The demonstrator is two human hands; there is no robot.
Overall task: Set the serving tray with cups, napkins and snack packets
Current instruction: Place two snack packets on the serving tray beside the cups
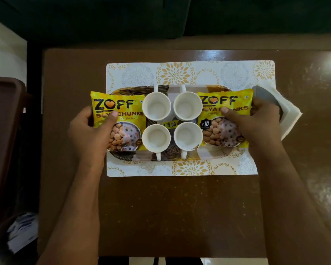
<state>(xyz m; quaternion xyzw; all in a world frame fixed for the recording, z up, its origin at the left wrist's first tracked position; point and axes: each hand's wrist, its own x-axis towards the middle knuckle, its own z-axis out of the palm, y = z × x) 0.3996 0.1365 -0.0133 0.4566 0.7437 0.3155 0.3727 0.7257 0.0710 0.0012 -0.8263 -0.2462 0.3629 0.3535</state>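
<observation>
Four cups (172, 124) crowd the tray (208, 153) centre, packets (118, 121) flanking them closely on both sides. Bare worktop (170, 211) lies open near the tray's front; a napkin holder (283, 109) blocks its right end.

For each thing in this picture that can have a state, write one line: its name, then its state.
Left hand: grips left packet.
Right hand: grips right packet.
Left packet: sealed, on tray's left end.
Right packet: sealed, on tray's right end.
Four cups: upright, empty.
Tray: on placemat.
</observation>
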